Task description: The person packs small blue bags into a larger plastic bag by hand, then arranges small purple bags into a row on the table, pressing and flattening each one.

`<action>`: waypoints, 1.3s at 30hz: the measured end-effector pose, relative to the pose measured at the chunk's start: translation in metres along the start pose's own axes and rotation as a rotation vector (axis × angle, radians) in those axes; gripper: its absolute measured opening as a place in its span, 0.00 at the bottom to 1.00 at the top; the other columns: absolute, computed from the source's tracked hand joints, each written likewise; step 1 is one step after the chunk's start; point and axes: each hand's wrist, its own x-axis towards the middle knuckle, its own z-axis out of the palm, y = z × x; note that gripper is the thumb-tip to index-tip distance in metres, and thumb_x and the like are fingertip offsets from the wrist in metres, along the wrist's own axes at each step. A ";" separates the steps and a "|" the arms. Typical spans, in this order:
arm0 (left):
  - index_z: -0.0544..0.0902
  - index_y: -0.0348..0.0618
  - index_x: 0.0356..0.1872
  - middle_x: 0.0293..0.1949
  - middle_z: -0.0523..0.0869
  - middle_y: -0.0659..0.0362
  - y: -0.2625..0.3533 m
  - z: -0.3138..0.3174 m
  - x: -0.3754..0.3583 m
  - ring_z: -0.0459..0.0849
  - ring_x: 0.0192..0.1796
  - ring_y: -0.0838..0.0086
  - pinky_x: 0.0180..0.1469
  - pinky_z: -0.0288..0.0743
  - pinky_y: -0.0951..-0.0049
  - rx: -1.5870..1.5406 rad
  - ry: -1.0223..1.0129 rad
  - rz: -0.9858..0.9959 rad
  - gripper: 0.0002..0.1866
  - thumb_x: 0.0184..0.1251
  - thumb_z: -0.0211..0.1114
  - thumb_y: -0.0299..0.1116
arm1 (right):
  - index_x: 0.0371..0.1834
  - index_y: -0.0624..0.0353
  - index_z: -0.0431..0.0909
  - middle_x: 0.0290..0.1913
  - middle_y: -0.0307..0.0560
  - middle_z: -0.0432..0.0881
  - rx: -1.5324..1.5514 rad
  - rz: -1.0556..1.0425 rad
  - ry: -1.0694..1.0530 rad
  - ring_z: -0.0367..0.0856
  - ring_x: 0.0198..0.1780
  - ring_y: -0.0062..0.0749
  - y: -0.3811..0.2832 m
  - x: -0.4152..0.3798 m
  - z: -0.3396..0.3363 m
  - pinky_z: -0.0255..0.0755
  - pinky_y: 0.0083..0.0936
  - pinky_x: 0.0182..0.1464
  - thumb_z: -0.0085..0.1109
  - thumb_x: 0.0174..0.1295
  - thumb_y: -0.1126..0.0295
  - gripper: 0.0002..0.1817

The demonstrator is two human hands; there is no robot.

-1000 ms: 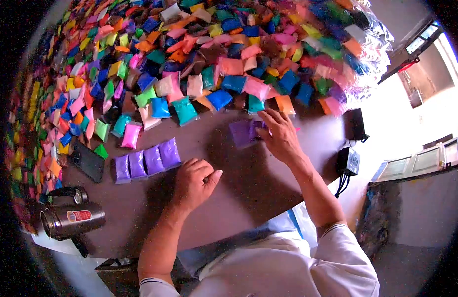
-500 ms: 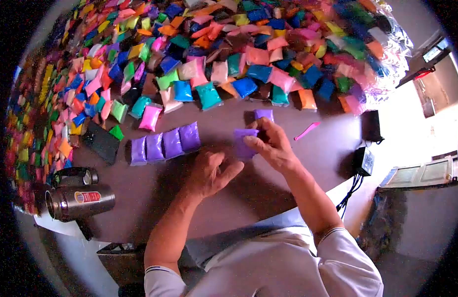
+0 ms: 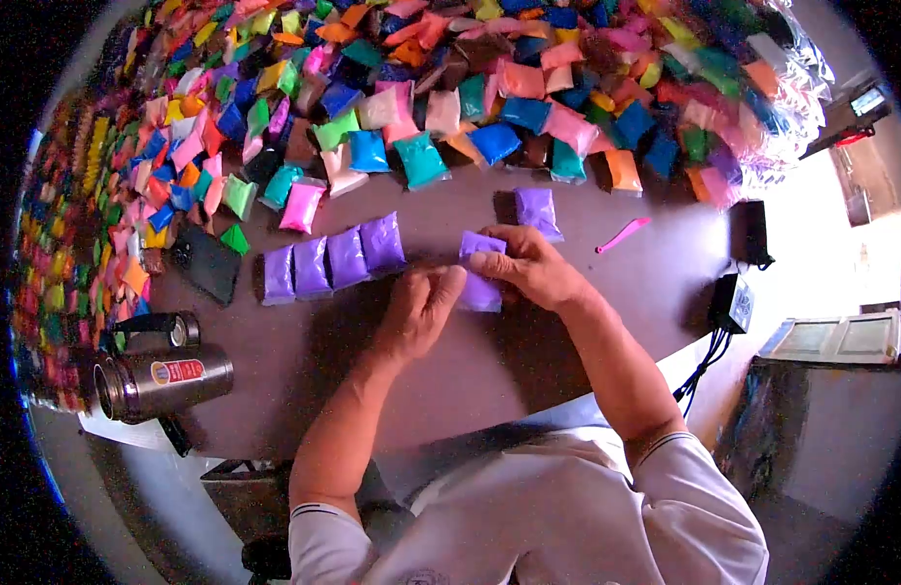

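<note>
My right hand (image 3: 533, 268) pinches a purple packet (image 3: 481, 292) between thumb and fingers, above the brown table. Just left of it, my left hand (image 3: 421, 310) is closed, thumb against the fingers, its tips at the packet's left edge. Whatever those fingertips hold is hidden. A row of several purple packets (image 3: 347, 255), side by side, lies just beyond my left hand. Past my right hand lies another purple packet (image 3: 538, 213) on its own.
A large heap of colourful packets (image 3: 426, 161) covers the far and left sides. A pink plastic stick (image 3: 623, 235) lies at right, near black boxes (image 3: 731, 302) with cables. At left are a steel flask (image 3: 168, 380) and a dark flat object (image 3: 207, 263).
My left hand has moved up and right to the held packet, and its thumb and fingers have closed. My right hand still holds that packet. The whole view has shifted slightly.
</note>
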 end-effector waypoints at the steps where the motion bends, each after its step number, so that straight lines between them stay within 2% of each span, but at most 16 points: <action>1: 0.76 0.34 0.29 0.24 0.74 0.54 -0.004 0.001 0.001 0.73 0.30 0.65 0.36 0.66 0.63 -0.066 0.034 0.043 0.23 0.76 0.49 0.46 | 0.46 0.62 0.79 0.31 0.33 0.79 0.009 0.007 -0.011 0.72 0.30 0.16 0.000 0.001 -0.002 0.67 0.18 0.29 0.63 0.64 0.55 0.20; 3: 0.71 0.37 0.23 0.19 0.66 0.58 -0.021 0.008 0.004 0.65 0.26 0.73 0.31 0.60 0.68 -0.290 0.039 0.040 0.26 0.77 0.48 0.49 | 0.44 0.60 0.79 0.26 0.30 0.76 0.037 0.030 0.014 0.69 0.24 0.14 0.001 0.001 -0.001 0.62 0.17 0.23 0.62 0.65 0.54 0.19; 7: 0.71 0.38 0.22 0.20 0.66 0.59 -0.026 0.003 0.006 0.65 0.26 0.74 0.30 0.60 0.69 -0.326 -0.009 0.047 0.26 0.76 0.49 0.50 | 0.44 0.60 0.79 0.26 0.31 0.77 0.022 0.042 0.055 0.69 0.23 0.13 0.001 0.001 0.000 0.62 0.17 0.21 0.62 0.65 0.54 0.19; 9: 0.79 0.37 0.32 0.28 0.80 0.58 -0.030 -0.002 0.007 0.77 0.35 0.71 0.41 0.70 0.69 -0.046 -0.155 -0.002 0.24 0.74 0.52 0.52 | 0.48 0.59 0.76 0.30 0.33 0.77 0.012 0.088 0.053 0.72 0.26 0.15 -0.001 0.002 0.001 0.66 0.14 0.25 0.61 0.65 0.55 0.19; 10: 0.79 0.37 0.32 0.28 0.80 0.58 -0.030 0.000 0.008 0.77 0.35 0.71 0.41 0.70 0.69 -0.045 -0.156 0.000 0.24 0.74 0.52 0.52 | 0.48 0.59 0.76 0.30 0.33 0.77 0.012 0.086 0.054 0.72 0.26 0.15 0.001 0.004 0.003 0.66 0.14 0.25 0.61 0.65 0.55 0.19; 12: 0.71 0.38 0.21 0.19 0.66 0.61 -0.028 0.006 0.007 0.66 0.27 0.75 0.31 0.61 0.68 -0.131 -0.025 0.095 0.27 0.74 0.52 0.52 | 0.56 0.60 0.73 0.42 0.38 0.78 -0.092 -0.245 0.136 0.76 0.37 0.18 0.010 0.008 0.007 0.72 0.18 0.37 0.60 0.66 0.57 0.21; 16: 0.72 0.37 0.21 0.19 0.69 0.62 -0.028 0.005 0.008 0.68 0.27 0.74 0.32 0.62 0.67 -0.274 0.049 0.043 0.28 0.73 0.53 0.53 | 0.62 0.61 0.70 0.55 0.41 0.74 -0.007 -0.216 0.174 0.74 0.48 0.23 0.013 0.007 0.010 0.72 0.23 0.48 0.53 0.68 0.62 0.22; 20: 0.78 0.38 0.24 0.24 0.79 0.64 -0.035 -0.002 0.011 0.75 0.32 0.76 0.38 0.67 0.71 -0.453 0.103 -0.095 0.27 0.75 0.51 0.53 | 0.65 0.60 0.67 0.64 0.46 0.70 0.032 -0.236 0.101 0.71 0.59 0.30 0.007 -0.001 0.001 0.71 0.26 0.54 0.43 0.58 0.66 0.29; 22: 0.79 0.42 0.31 0.30 0.79 0.63 -0.037 -0.006 0.011 0.75 0.36 0.74 0.45 0.68 0.70 -0.475 0.029 -0.145 0.24 0.75 0.48 0.53 | 0.63 0.61 0.69 0.65 0.46 0.69 -0.088 -0.396 0.124 0.71 0.61 0.32 0.009 -0.003 -0.003 0.71 0.28 0.56 0.47 0.55 0.70 0.28; 25: 0.77 0.44 0.27 0.27 0.77 0.64 0.002 -0.007 0.004 0.74 0.33 0.75 0.42 0.66 0.71 -0.279 0.136 -0.171 0.27 0.76 0.44 0.55 | 0.60 0.62 0.72 0.62 0.45 0.73 -0.461 -0.595 0.115 0.75 0.57 0.33 0.007 -0.007 0.003 0.72 0.28 0.54 0.56 0.56 0.74 0.25; 28: 0.77 0.45 0.25 0.27 0.79 0.63 -0.024 -0.004 0.008 0.75 0.34 0.73 0.43 0.66 0.72 -0.360 0.035 -0.075 0.29 0.75 0.41 0.57 | 0.57 0.63 0.75 0.56 0.45 0.78 -0.573 -0.689 0.087 0.78 0.51 0.31 0.011 -0.002 0.001 0.72 0.27 0.53 0.64 0.59 0.74 0.22; 29: 0.79 0.41 0.25 0.28 0.81 0.62 -0.022 -0.006 0.006 0.77 0.36 0.76 0.44 0.69 0.71 -0.383 0.041 -0.054 0.31 0.76 0.43 0.57 | 0.56 0.63 0.76 0.51 0.44 0.80 -0.264 -0.451 0.082 0.78 0.47 0.27 0.009 -0.009 0.006 0.73 0.22 0.48 0.62 0.65 0.64 0.19; 32: 0.79 0.40 0.26 0.29 0.81 0.61 -0.032 0.001 0.010 0.77 0.37 0.75 0.45 0.69 0.71 -0.454 0.059 -0.011 0.32 0.76 0.41 0.58 | 0.54 0.63 0.77 0.51 0.42 0.80 0.083 -0.251 0.065 0.78 0.43 0.21 -0.004 -0.019 0.006 0.72 0.18 0.42 0.59 0.67 0.62 0.19; 34: 0.79 0.40 0.27 0.29 0.81 0.61 -0.023 0.002 0.006 0.77 0.38 0.75 0.45 0.69 0.70 -0.431 0.103 -0.050 0.33 0.76 0.41 0.59 | 0.53 0.63 0.77 0.51 0.43 0.80 0.142 -0.343 0.028 0.78 0.39 0.19 -0.007 -0.019 0.005 0.70 0.15 0.38 0.59 0.67 0.60 0.19; 36: 0.79 0.39 0.27 0.29 0.81 0.61 -0.017 0.002 0.004 0.77 0.38 0.75 0.46 0.69 0.70 -0.408 0.145 -0.093 0.33 0.76 0.41 0.60 | 0.51 0.63 0.78 0.51 0.46 0.80 0.227 -0.215 0.004 0.79 0.42 0.24 -0.001 -0.020 -0.001 0.71 0.16 0.38 0.58 0.65 0.63 0.17; 39: 0.79 0.38 0.29 0.30 0.82 0.61 -0.020 -0.001 0.002 0.78 0.38 0.74 0.46 0.69 0.71 -0.255 0.059 -0.030 0.34 0.75 0.41 0.61 | 0.48 0.63 0.79 0.51 0.48 0.79 0.353 -0.261 -0.087 0.79 0.46 0.28 0.021 -0.011 -0.015 0.72 0.19 0.39 0.54 0.59 0.66 0.17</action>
